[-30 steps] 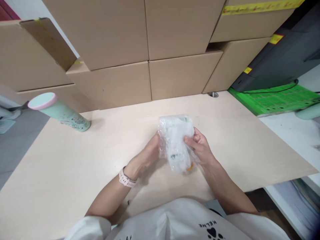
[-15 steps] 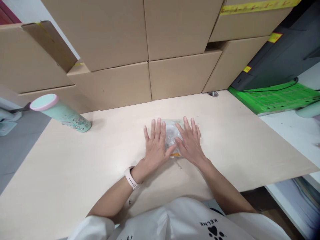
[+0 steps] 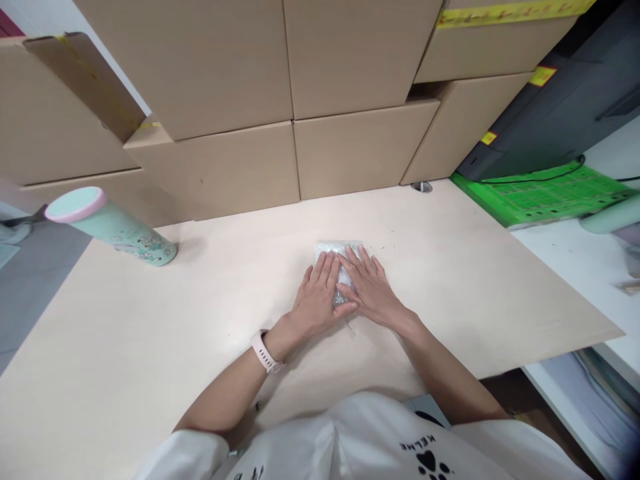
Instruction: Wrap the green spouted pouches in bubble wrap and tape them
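Note:
A small clear plastic packet (image 3: 344, 275) lies flat on the pale wooden table (image 3: 210, 293), mostly covered by my two hands. My left hand (image 3: 319, 290) rests palm down over its left side, fingers stretched forward, a pale pink watch band (image 3: 264, 352) on the wrist. Over the right side lies my right hand (image 3: 371, 285), also flat with its fingers extended. The thumbs nearly meet at the packet's near edge. Its far edge shows beyond the fingertips, shiny and crinkled. What is inside cannot be made out.
A mint-green tumbler (image 3: 120, 227) with a pink rim stands at the left. Stacked cardboard boxes (image 3: 220, 170) line the back. On the right are a green plastic crate (image 3: 540, 197), a dark grey case (image 3: 555, 113) and a white shelf (image 3: 565, 257).
My hands have drawn closer together over the packet, covering more of it, and their fingers are less spread. An orange patch at its near edge is now hidden. The view has shifted slightly.

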`<action>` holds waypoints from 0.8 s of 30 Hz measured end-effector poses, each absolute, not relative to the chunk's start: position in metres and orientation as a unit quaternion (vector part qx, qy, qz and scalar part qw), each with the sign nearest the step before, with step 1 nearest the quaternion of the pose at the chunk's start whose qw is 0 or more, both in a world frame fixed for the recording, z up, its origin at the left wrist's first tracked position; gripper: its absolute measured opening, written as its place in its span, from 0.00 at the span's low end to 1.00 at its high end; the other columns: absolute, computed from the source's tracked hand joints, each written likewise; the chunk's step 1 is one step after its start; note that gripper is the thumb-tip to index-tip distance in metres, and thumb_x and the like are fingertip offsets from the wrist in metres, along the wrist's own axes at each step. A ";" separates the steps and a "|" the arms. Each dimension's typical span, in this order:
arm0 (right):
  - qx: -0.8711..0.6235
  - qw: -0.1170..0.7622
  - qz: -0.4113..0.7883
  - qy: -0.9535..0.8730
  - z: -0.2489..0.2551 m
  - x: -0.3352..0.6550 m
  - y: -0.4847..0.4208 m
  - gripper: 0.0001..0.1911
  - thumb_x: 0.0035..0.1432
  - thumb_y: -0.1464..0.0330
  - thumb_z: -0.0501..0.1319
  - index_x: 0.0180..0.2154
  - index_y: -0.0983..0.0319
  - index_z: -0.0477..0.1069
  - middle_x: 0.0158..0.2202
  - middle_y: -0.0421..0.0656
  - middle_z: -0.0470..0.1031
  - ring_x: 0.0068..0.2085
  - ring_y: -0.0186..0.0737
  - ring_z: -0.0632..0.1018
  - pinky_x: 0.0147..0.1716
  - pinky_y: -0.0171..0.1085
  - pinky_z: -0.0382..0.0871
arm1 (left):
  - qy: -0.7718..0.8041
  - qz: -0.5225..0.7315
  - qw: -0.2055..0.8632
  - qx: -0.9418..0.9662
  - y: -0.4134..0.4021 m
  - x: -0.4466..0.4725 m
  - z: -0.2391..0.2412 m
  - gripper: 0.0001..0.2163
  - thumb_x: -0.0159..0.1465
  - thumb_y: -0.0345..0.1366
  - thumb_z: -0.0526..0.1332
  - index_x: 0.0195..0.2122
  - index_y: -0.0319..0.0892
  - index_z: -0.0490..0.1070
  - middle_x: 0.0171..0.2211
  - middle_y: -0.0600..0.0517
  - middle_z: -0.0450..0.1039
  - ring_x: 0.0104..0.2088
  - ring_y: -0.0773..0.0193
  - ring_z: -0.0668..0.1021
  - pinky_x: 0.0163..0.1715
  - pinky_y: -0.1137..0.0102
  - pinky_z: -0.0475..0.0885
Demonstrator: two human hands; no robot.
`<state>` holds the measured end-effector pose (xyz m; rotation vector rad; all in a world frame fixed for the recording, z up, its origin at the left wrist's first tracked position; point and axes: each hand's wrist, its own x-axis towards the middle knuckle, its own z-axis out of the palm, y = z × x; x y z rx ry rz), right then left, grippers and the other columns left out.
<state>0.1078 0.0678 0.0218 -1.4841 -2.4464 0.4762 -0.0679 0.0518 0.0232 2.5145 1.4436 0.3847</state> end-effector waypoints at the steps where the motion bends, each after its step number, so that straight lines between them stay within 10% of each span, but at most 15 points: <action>1: -0.507 0.120 0.165 -0.838 0.022 0.108 0.068 0.34 0.69 0.50 0.43 0.71 0.54 0.41 0.73 0.43 0.38 0.72 0.49 0.36 0.67 0.58 0.37 | 0.490 0.132 0.115 0.854 0.052 -0.068 0.023 0.45 0.64 0.62 0.50 0.70 0.31 0.40 0.71 0.35 0.41 0.71 0.46 0.45 0.65 0.48 0.51; 10: -0.514 0.219 0.178 -0.810 0.031 0.107 0.070 0.30 0.65 0.50 0.52 0.63 0.56 0.62 0.69 0.48 0.56 0.71 0.53 0.50 0.66 0.58 0.45 | 0.464 0.127 0.200 0.854 0.058 -0.080 0.033 0.44 0.64 0.60 0.53 0.71 0.35 0.38 0.71 0.35 0.36 0.71 0.46 0.40 0.66 0.47 0.51; 14: -0.568 0.288 0.190 -0.747 0.035 0.105 0.065 0.35 0.58 0.48 0.59 0.61 0.60 0.63 0.68 0.53 0.57 0.68 0.55 0.58 0.63 0.55 0.55 | 0.421 0.152 0.247 0.859 0.065 -0.101 0.055 0.34 0.66 0.55 0.54 0.68 0.42 0.52 0.70 0.39 0.48 0.70 0.49 0.52 0.64 0.52 0.57; 17: -0.596 0.249 0.215 -0.732 0.038 0.105 0.062 0.41 0.54 0.51 0.63 0.65 0.61 0.56 0.70 0.54 0.49 0.69 0.57 0.55 0.62 0.56 0.55 | 0.512 0.222 0.183 0.809 0.067 -0.107 0.062 0.23 0.68 0.46 0.55 0.62 0.41 0.62 0.58 0.38 0.66 0.60 0.50 0.69 0.55 0.54 0.68; 24: -0.603 0.351 0.282 -0.659 0.031 0.115 0.071 0.32 0.50 0.74 0.57 0.59 0.57 0.64 0.52 0.47 0.76 0.52 0.50 0.76 0.53 0.50 0.69 | 0.576 0.213 0.300 0.730 0.064 -0.097 0.048 0.29 0.64 0.42 0.58 0.65 0.43 0.53 0.29 0.55 0.72 0.30 0.61 0.76 0.35 0.66 0.70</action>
